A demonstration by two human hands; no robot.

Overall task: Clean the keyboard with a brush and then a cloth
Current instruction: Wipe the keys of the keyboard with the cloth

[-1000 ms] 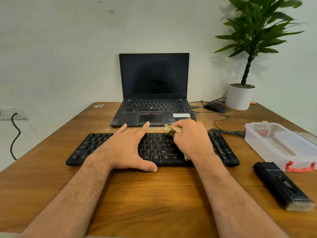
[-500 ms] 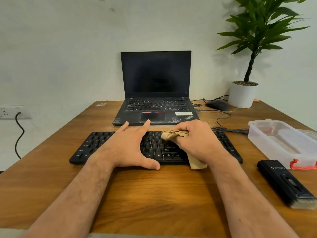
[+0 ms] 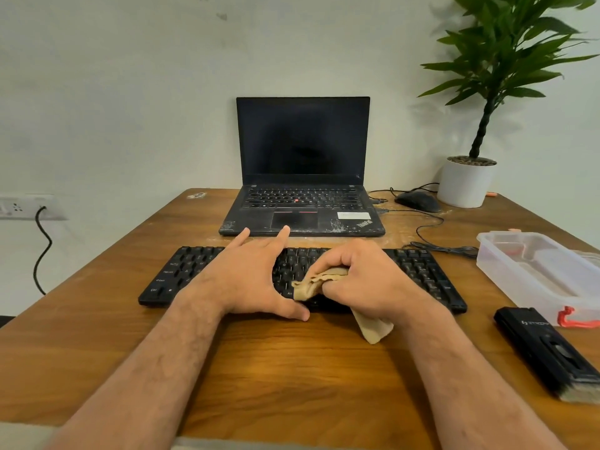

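**Inspector:** Position of the keyboard (image 3: 418, 274)?

**Assistant:** It is laid flat across the middle of the table (image 3: 276, 368), in front of the open laptop (image 3: 302, 164), whose screen is dark.

**Inspector:** The left hand (image 3: 250, 277)?

**Assistant:** It is rested palm-down on the left-centre of the keys, fingers straight and spread, thumb set against the near edge. Nothing is gripped.

**Inspector:** The right hand (image 3: 360, 280)?

**Assistant:** Its fingers are curled round a tan cloth (image 3: 324, 282), which is bunched and pressed onto the middle keys. One end of the cloth is seen trailing under the wrist onto the table, just off the near edge of the keyboard.

**Inspector:** The brush (image 3: 552, 358)?

**Assistant:** It is laid on the table at the near right, well apart from both hands, bristles toward the near edge.

**Inspector:** Other items?

**Assistant:** A clear box (image 3: 532, 271) with a red latch is noted just beyond the brush. A mouse (image 3: 417, 201) and a potted plant (image 3: 467, 181) are placed at the far right corner, with a cable run toward the keyboard.
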